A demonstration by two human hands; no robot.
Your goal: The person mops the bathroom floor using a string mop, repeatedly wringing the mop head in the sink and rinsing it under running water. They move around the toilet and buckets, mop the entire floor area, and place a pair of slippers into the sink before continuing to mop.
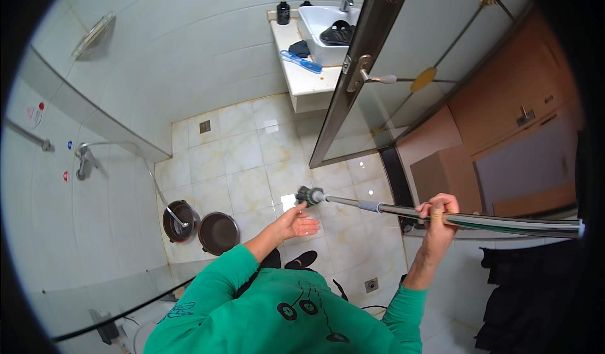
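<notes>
My right hand is wrapped round the silvery telescopic pole of a long-handled brush. The pole runs from the right edge toward the middle of the view, roughly level. At its left end sits a small dark green and black head, whose bristles are too small to make out clearly. Just below that head, my left hand has its palm turned up and its fingers stretched out. Its thumb is close to the head; whether they touch I cannot tell. Both arms wear green sleeves.
Two dark buckets stand on the tiled floor at left, a shower head in one. A glass-panelled door with a metal handle is ajar at right. Behind it, a counter bears a white sink, bottles and a blue brush. Dark cloth hangs lower right.
</notes>
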